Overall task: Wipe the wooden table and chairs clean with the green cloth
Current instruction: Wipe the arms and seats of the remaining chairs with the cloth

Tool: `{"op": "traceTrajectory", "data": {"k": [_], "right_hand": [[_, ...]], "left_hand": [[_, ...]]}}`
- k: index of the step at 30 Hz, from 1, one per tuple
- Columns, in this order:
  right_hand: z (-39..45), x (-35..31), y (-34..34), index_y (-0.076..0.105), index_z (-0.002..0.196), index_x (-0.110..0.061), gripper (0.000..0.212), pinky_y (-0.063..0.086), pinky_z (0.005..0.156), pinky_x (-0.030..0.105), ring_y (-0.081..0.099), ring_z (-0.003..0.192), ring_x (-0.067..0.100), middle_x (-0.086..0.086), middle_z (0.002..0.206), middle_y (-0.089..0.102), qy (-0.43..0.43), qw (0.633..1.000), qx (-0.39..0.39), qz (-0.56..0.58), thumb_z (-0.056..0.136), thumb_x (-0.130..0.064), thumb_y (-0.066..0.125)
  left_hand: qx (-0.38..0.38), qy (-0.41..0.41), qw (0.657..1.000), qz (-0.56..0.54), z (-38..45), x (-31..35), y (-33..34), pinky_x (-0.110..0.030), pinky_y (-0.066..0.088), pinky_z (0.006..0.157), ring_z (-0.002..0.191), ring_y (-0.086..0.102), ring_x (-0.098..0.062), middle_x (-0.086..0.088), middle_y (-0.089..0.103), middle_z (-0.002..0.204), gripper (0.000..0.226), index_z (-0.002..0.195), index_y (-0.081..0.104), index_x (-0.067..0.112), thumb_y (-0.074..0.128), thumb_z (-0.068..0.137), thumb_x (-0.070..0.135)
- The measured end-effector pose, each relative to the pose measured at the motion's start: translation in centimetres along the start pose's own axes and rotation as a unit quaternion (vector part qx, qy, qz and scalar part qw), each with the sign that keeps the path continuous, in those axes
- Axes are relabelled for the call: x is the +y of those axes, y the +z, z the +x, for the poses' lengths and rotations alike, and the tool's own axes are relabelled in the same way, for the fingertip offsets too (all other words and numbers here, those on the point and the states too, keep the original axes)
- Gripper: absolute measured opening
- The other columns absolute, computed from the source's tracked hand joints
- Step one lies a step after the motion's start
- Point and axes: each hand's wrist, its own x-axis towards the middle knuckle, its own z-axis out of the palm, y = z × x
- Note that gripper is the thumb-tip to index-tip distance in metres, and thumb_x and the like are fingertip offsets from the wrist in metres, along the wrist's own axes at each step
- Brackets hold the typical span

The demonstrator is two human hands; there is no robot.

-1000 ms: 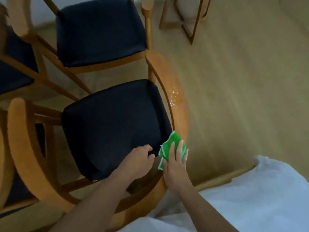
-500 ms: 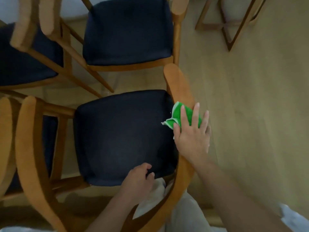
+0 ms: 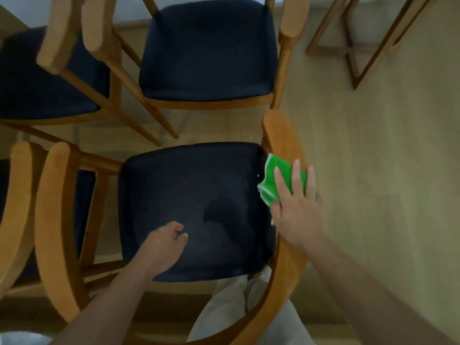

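Note:
I look straight down on a wooden chair with a curved back rail (image 3: pixel 281 135) and a dark navy seat (image 3: pixel 189 195). My right hand (image 3: pixel 297 207) lies flat with straight fingers on the folded green cloth (image 3: pixel 272 176), pressing it onto the right arm of the curved rail. My left hand (image 3: pixel 163 246) rests on the seat cushion near its front left, fingers loosely curled with nothing in them. The cloth's lower part is hidden under my palm.
A second chair (image 3: pixel 209 53) stands just beyond, a third (image 3: pixel 47 78) at the upper left, and another chair's rail (image 3: pixel 17 195) at the far left. Wooden legs of a frame (image 3: pixel 358 53) stand at the upper right. Bare wood floor (image 3: pixel 388 170) lies to the right.
My right hand slid the green cloth forward along the curved rail, from near its rear bend up its right arm. My left hand stayed on the seat. The view shifted over the chair.

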Motion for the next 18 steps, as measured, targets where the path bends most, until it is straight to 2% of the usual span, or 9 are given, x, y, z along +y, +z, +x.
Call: {"op": "traceTrajectory", "data": {"k": [2,4,7,9,11,14,16,18], "right_hand": [[-4.2,-0.2,1.0,0.002,0.154,-0.032,0.067,0.030,0.109,0.058,-0.007,0.147,0.038,0.009,0.163,-0.007,0.010,0.999,-0.039,0.003,0.097,-0.044,0.035],[-5.1,-0.6,1.4,-0.003,0.153,-0.030,0.063,0.029,0.110,0.057,-0.006,0.147,0.039,0.010,0.163,-0.007,0.043,0.997,-0.064,0.014,0.099,-0.049,0.025],[-1.2,-1.1,-0.1,-0.001,0.155,-0.026,0.065,0.031,0.110,0.059,-0.002,0.147,0.041,0.011,0.163,-0.007,0.115,0.992,-0.025,0.042,0.098,-0.055,0.016],[3.3,-1.4,-1.5,0.000,0.154,-0.028,0.066,0.033,0.106,0.061,0.002,0.146,0.043,0.010,0.163,-0.006,0.132,0.990,0.002,0.054,0.097,-0.057,0.013],[8.1,-1.6,-2.7,0.001,0.153,-0.034,0.062,0.034,0.103,0.062,0.004,0.146,0.044,0.007,0.163,-0.007,0.102,0.993,0.018,0.053,0.098,-0.056,0.019],[15.4,-2.2,-4.3,0.009,0.152,-0.040,0.058,0.034,0.103,0.061,0.008,0.145,0.044,0.003,0.163,-0.006,0.005,1.000,0.022,0.018,0.099,-0.048,0.032],[19.3,-2.9,-5.5,0.023,0.150,-0.037,0.054,0.033,0.106,0.057,0.017,0.143,0.042,0.004,0.163,0.001,-0.018,0.999,-0.018,0.028,0.098,-0.041,0.036],[20.5,-3.4,-5.8,0.035,0.147,-0.028,0.049,0.034,0.108,0.055,0.023,0.143,0.038,0.006,0.162,0.011,-0.004,0.999,-0.022,0.030,0.098,-0.035,0.037]], "left_hand": [[0.000,0.003,1.000,-0.013,1.0,0.9,-0.7,-0.024,0.039,0.088,0.113,0.054,-0.020,-0.005,0.059,0.128,0.039,0.135,0.048,0.016,0.047,0.100,0.032],[-0.006,0.020,0.999,-0.040,2.4,2.9,-0.9,-0.023,0.039,0.089,0.109,0.054,-0.017,-0.003,0.060,0.126,0.039,0.135,0.049,0.016,0.048,0.099,0.032],[-0.005,0.077,0.995,-0.067,3.9,6.4,-0.7,-0.022,0.038,0.089,0.110,0.054,-0.014,0.000,0.059,0.125,0.039,0.134,0.051,0.020,0.049,0.098,0.034],[0.003,0.110,0.991,-0.081,4.4,7.8,-0.5,-0.021,0.038,0.088,0.107,0.053,-0.010,0.002,0.058,0.123,0.038,0.133,0.051,0.021,0.049,0.097,0.035],[0.006,0.127,0.988,-0.084,4.5,8.2,-0.1,-0.020,0.039,0.086,0.104,0.052,-0.007,0.004,0.056,0.123,0.038,0.132,0.051,0.024,0.049,0.097,0.036],[-0.011,0.121,0.990,-0.076,3.7,6.8,0.9,-0.022,0.042,0.092,0.109,0.052,-0.007,0.006,0.054,0.127,0.039,0.135,0.048,0.026,0.047,0.097,0.038],[-0.027,0.104,0.992,-0.072,2.9,5.2,1.7,-0.021,0.040,0.092,0.110,0.052,-0.007,0.006,0.053,0.129,0.039,0.135,0.047,0.027,0.046,0.098,0.038],[-0.037,0.083,0.993,-0.074,2.0,3.4,2.4,-0.021,0.040,0.091,0.111,0.052,-0.006,0.007,0.053,0.129,0.039,0.135,0.047,0.028,0.046,0.098,0.039]]}}
